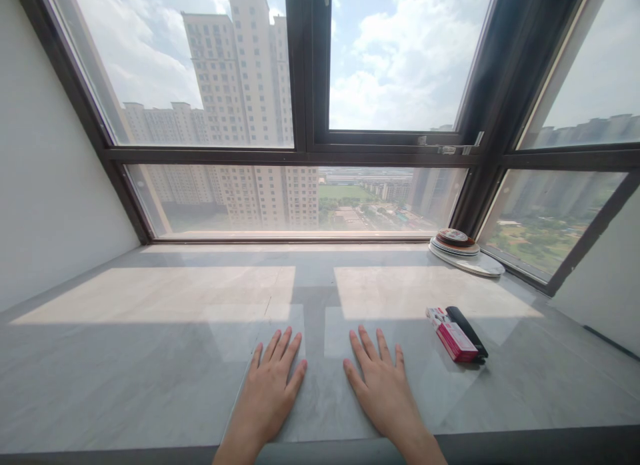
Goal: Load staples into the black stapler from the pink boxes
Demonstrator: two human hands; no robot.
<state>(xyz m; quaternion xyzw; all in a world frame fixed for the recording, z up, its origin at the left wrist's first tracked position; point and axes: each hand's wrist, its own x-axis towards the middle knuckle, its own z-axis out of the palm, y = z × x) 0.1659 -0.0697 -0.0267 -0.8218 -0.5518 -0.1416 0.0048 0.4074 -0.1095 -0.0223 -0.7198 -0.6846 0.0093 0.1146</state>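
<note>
The left hand (270,390) and right hand (380,388) lie flat, spread wide, arms (239,446) cut off near; right, a pink box (456,341) partly hides a black thing (467,332).

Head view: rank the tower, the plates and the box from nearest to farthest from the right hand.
1. Box: nearest, just to the right of the right hand.
2. Plates: stacked farther ahead, in the right corner.
3. Tower: farthest, outdoors, ahead and leftward.

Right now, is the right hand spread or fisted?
Spread: the right hand rests palm down on the grey ledge, its fingers extended with gaps between them.
</note>
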